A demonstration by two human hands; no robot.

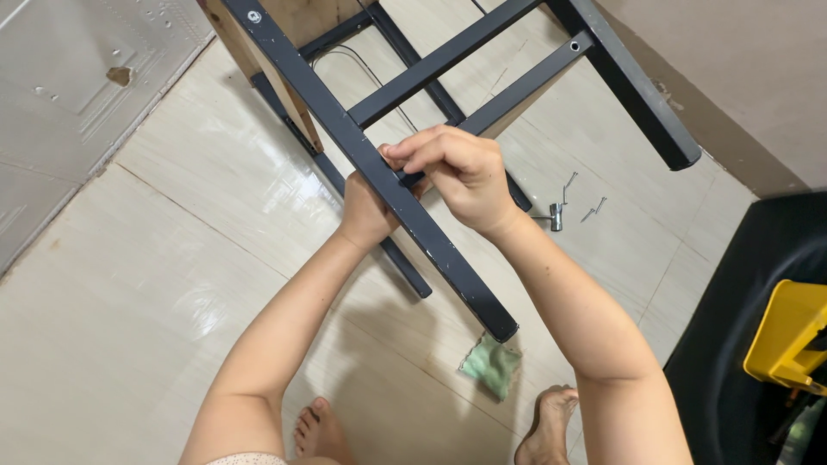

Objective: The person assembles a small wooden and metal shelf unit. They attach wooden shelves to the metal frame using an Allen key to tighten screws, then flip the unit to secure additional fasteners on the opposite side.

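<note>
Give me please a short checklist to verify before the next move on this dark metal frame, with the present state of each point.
1. Both hands on the leg: ok. Left hand is behind the dark metal leg, right hand over it.
2. Crossbar meets the leg: ok.
3. Fastener under the right fingers: cannot tell, hidden.
4. Spare screws within sight on the floor: ok.
5. Bare feet away from the screws: ok.
6. Green cloth lying by the leg's end: not ok.

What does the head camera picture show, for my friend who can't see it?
Both hands, left hand and right hand, grip a dark metal leg of an upturned table frame above a tiled floor. Loose screws and a green cloth lie nearby.
</note>
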